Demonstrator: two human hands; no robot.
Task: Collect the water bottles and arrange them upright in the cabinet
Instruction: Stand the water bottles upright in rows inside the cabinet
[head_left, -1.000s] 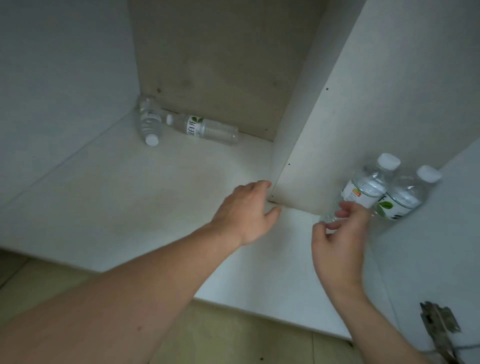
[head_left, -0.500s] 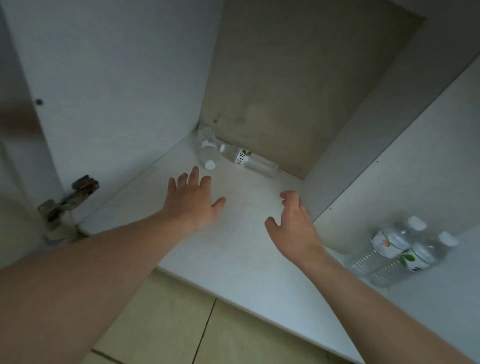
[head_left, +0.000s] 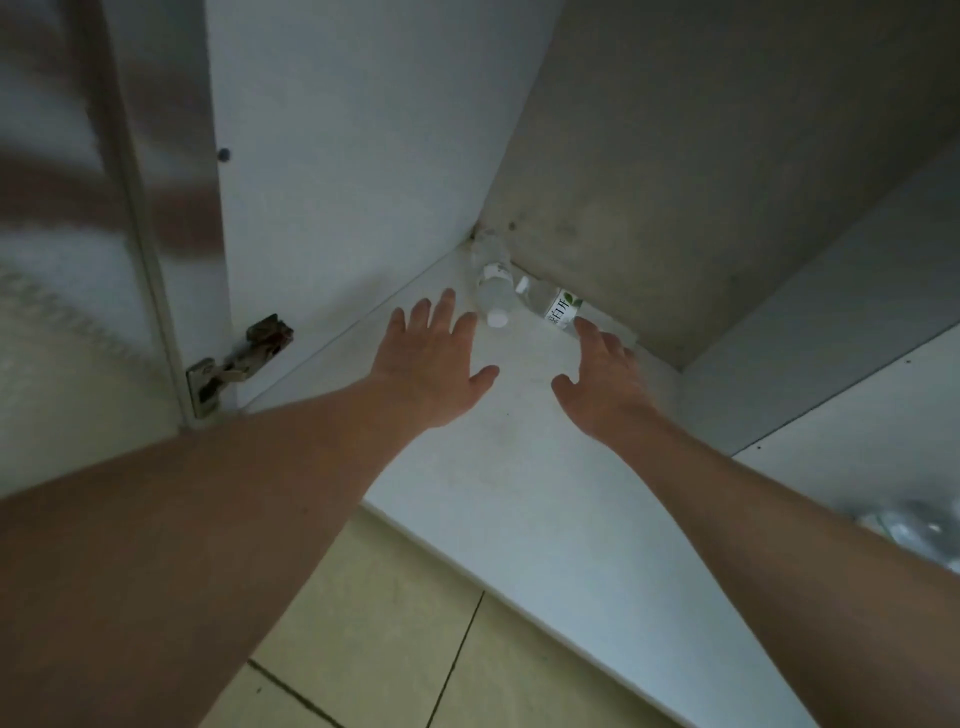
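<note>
Bottles were what you had come for, and two of them lay on their sides in the back corner of the cabinet (head_left: 363, 130): the plain bottle (head_left: 493, 291) nearest that corner, the labelled bottle (head_left: 558, 312) along the back wall beside it. Neither stood upright, so I judge this pair was yet to be done. Your left hand (head_left: 431, 364) hovered just short of the plain bottle, fingers spread, holding nothing. Your right hand (head_left: 605, 384) reached at the labelled one, fingers loosely open; contact I cannot tell. Away from the corner, a door hinge (head_left: 239, 358) sat at the cabinet's front edge. Nothing blocked your reach.
</note>
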